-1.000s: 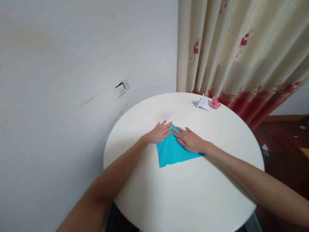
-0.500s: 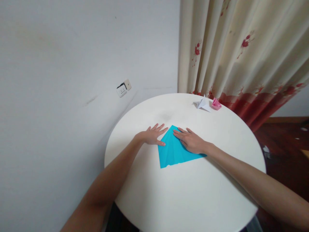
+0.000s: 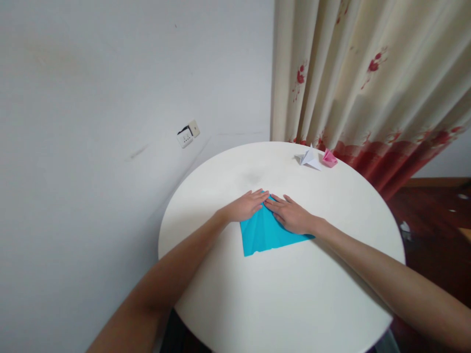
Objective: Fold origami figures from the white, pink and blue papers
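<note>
A creased sheet of blue paper [image 3: 265, 233] lies flat on the round white table [image 3: 279, 294], its pointed end away from me and a wide, slightly notched edge towards me. My left hand [image 3: 247, 206] lies flat across its upper left side, fingers stretched out to the far tip and covering most of that edge. My right hand [image 3: 290, 214] rests flat and open on the paper's right side. The fingertips of both hands come close together near the tip; whether they touch I cannot tell.
At the table's far right edge sit a folded white paper figure [image 3: 309, 159] and a folded pink paper piece [image 3: 329, 158]. Behind them hangs a floral curtain [image 3: 353, 88]. A wall socket [image 3: 186, 137] is on the wall to the left.
My left hand has moved right, from beside the paper's left edge onto its upper part, its fingers drawing closer together. My right hand and the paper stay in place.
</note>
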A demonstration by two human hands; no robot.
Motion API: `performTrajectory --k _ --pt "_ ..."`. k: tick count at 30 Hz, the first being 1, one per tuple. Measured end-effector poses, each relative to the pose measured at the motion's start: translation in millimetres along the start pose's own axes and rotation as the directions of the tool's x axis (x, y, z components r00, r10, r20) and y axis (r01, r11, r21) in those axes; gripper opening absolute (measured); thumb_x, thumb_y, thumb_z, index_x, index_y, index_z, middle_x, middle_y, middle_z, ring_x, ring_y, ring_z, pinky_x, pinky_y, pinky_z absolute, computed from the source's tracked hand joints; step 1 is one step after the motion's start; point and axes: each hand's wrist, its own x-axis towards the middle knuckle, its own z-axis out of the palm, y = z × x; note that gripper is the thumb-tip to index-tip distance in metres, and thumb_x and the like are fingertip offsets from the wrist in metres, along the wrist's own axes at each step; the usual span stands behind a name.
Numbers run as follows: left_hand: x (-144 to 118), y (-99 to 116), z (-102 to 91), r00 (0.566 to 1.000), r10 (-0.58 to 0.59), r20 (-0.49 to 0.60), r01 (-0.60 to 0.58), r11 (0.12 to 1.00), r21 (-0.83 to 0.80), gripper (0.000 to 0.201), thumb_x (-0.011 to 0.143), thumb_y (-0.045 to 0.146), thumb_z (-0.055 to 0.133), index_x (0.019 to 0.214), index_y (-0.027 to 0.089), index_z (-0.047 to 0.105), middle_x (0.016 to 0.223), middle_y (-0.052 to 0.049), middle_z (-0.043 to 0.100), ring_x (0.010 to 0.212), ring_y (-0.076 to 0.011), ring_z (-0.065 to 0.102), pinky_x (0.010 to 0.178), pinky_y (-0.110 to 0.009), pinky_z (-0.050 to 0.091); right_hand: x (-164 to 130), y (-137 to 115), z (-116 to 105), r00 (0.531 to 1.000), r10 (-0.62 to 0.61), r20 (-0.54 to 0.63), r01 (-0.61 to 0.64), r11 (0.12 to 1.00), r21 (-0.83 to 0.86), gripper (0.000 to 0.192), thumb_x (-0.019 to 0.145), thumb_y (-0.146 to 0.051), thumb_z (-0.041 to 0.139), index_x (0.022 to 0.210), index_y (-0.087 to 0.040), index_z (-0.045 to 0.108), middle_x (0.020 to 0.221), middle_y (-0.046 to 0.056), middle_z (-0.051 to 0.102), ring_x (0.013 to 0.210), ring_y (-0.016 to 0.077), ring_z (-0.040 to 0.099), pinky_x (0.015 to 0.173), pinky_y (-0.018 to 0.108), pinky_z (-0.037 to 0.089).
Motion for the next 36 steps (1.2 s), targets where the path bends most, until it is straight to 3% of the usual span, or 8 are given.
performTrajectory --k 4,8,16,22,26,29,32,36 --pt "-4 -11 -0.4 0.997 -0.059 0.049 0.056 0.997 0.056 0.063 0.101 0.055 0.017 0.157 0.027 0.012 0.165 -0.004 0.009 0.152 -0.0268 0.001 0.119 -0.054 0.005 0 -1 -1 1.000 -0.003 0.003 0.003 1.000 0.008 0.056 0.100 -0.030 0.029 0.155 -0.021 0.027 0.161 0.006 0.025 0.150 0.0280 0.016 0.118 0.060 0.017" --pt "-3 -20 0.4 0.990 -0.140 0.015 0.138 0.986 0.095 0.067 0.098 0.063 0.016 0.157 0.030 0.012 0.165 -0.003 0.004 0.151 -0.0289 -0.004 0.119 -0.054 0.002 -1 -2 -2 1.000 0.001 0.006 -0.001 1.000 -0.011 0.056 0.100 -0.029 0.029 0.155 -0.020 0.027 0.160 0.006 0.026 0.149 0.0287 0.017 0.118 0.060 0.017" --pt "0 -22 2.1 0.973 -0.218 -0.075 0.224 0.972 0.073 0.071 0.098 0.061 0.021 0.157 0.022 0.012 0.164 -0.009 0.010 0.151 -0.0276 0.004 0.120 -0.049 0.005 -1 -2 -4 1.000 -0.011 0.010 0.011 1.000 -0.015 0.056 0.099 -0.027 0.031 0.155 -0.018 0.027 0.161 0.007 0.025 0.149 0.0298 0.018 0.117 0.061 0.018" --pt "-4 -20 -0.2 0.999 -0.020 -0.030 0.021 1.000 0.020 0.060 0.100 0.056 0.021 0.155 0.032 0.018 0.164 -0.002 0.015 0.152 -0.0233 0.005 0.120 -0.048 0.007 -1 1 0 1.000 -0.018 -0.011 0.018 1.000 0.014 0.056 0.099 -0.026 0.034 0.154 -0.020 0.028 0.160 0.009 0.027 0.149 0.0296 0.018 0.117 0.062 0.018" --pt "-5 -18 -1.5 1.000 0.015 0.013 -0.015 0.999 0.033 0.059 0.101 0.055 0.021 0.156 0.032 0.017 0.164 -0.001 0.016 0.151 -0.0257 0.007 0.120 -0.051 0.007 -3 5 -3 0.995 -0.088 -0.043 0.091 0.994 0.062 0.052 0.098 -0.023 0.040 0.150 -0.023 0.038 0.157 0.009 0.033 0.148 0.0278 0.024 0.117 0.061 0.020" --pt "-5 -17 -3.4 0.999 0.013 0.036 -0.014 0.999 0.038 0.058 0.101 0.054 0.020 0.156 0.034 0.016 0.164 -0.001 0.015 0.151 -0.0277 0.007 0.120 -0.053 0.007 -3 8 -7 0.984 -0.147 -0.105 0.159 0.980 0.116 0.047 0.096 -0.017 0.042 0.142 -0.026 0.051 0.146 0.007 0.052 0.138 0.0244 0.044 0.117 0.054 0.027" --pt "-6 -16 -5.3 0.998 0.026 0.055 -0.029 0.998 0.053 0.054 0.102 0.053 0.019 0.154 0.039 0.019 0.164 0.002 0.013 0.151 -0.0290 0.005 0.119 -0.056 0.005 0 11 -9 0.968 -0.065 -0.242 0.108 0.980 0.169 0.042 0.094 -0.015 0.046 0.132 -0.028 0.060 0.129 0.004 0.066 0.118 0.0225 0.062 0.109 0.044 0.041" --pt "-6 -14 -7.6 0.997 0.034 0.067 -0.038 0.997 0.060 0.052 0.102 0.051 0.019 0.153 0.040 0.023 0.164 0.002 0.011 0.151 -0.0300 0.004 0.118 -0.058 0.005 6 14 -3 0.917 0.044 -0.397 0.024 0.986 0.165 0.030 0.091 -0.020 0.058 0.119 -0.022 0.068 0.122 0.007 0.069 0.114 0.0236 0.062 0.101 0.039 0.048"
